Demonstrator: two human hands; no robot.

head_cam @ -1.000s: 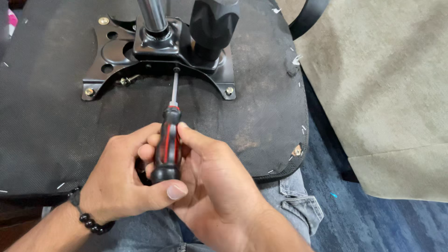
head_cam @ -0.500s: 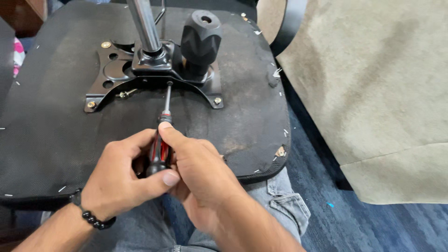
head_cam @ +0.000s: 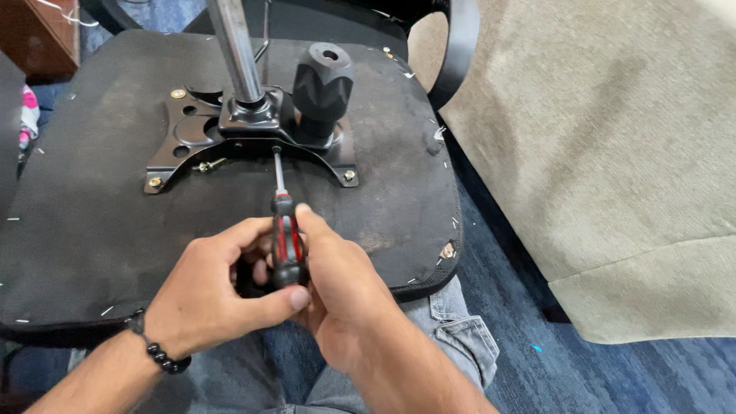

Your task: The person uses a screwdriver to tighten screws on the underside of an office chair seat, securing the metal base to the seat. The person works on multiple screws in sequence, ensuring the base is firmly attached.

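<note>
Screwdriver [head_cam: 285,238] lower now, between both hands.

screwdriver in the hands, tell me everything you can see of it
The screwdriver has a thick black handle with red grip stripes and a thin bare metal shaft. It points away from the person, with its tip at the near edge of the black metal plate on the underside of the chair seat. The left hand and right hand both wrap the handle, the left thumb across its butt end.
</note>
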